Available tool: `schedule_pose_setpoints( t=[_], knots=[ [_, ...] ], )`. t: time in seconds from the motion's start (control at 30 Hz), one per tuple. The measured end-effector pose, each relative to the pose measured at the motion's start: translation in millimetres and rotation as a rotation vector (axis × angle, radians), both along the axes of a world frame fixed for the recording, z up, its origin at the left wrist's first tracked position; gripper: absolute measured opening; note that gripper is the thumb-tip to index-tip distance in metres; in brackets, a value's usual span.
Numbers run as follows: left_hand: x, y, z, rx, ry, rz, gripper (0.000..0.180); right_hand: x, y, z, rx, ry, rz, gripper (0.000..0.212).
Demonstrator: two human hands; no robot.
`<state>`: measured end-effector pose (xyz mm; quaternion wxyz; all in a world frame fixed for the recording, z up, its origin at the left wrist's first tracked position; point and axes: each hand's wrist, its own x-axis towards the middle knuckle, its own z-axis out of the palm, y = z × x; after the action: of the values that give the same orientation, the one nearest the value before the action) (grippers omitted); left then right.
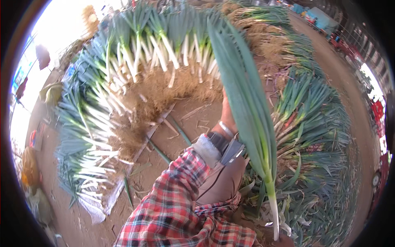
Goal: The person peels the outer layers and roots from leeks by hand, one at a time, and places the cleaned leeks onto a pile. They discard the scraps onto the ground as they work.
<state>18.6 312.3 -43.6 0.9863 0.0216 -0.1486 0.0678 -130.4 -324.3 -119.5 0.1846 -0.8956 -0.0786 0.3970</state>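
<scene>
A long leek [247, 99] stands tall in front of me, its broad green leaves fanning upward and its white shank pointing down. At the lower edge my right hand [284, 241] is closed around the white root end; only part of that hand shows. My left hand [227, 113] reaches forward behind the leaves, with a bangle and a dark watch [232, 151] at the wrist. Those leaves hide its fingers, so I cannot see whether it grips anything. A red plaid sleeve [164, 193] covers the left arm.
Cleaned leeks [98, 136] with white shanks and brown roots lie in a wide arc at left and ahead, partly on a pale sheet [98, 208]. Bundled leeks [312, 119] line the right side. Stripped leaves [317, 214] pile at lower right. Sacks [33, 168] stand far left.
</scene>
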Motion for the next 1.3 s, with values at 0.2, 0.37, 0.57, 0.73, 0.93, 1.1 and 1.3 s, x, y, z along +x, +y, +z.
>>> schedule_pose_setpoints(
  t=[0.2,0.37,0.57,0.73,0.93,1.1,1.3],
  knots=[
    [-38,58,58,0.187,-0.079,0.216,0.076,44,99,29,-0.06,-0.098,0.142,0.037],
    [-83,115,75,0.202,-0.315,0.309,0.076,81,148,18,-0.014,-0.131,0.362,0.037],
    [-170,189,115,0.501,0.039,0.903,0.077,94,323,76,0.307,-0.124,0.349,0.037],
    [-259,234,101,0.494,0.333,1.251,0.091,67,545,111,0.779,-0.146,0.645,0.046],
    [-410,225,-111,0.084,0.932,1.102,0.056,5,627,122,0.862,-0.501,0.908,0.047],
    [-287,143,-136,0.1,1.164,0.677,0.025,167,419,11,0.583,-0.147,-0.003,0.023],
    [-128,35,-4,0.473,0.871,0.323,0.022,200,146,-86,0.498,-0.477,-0.707,0.017]
  ],
)
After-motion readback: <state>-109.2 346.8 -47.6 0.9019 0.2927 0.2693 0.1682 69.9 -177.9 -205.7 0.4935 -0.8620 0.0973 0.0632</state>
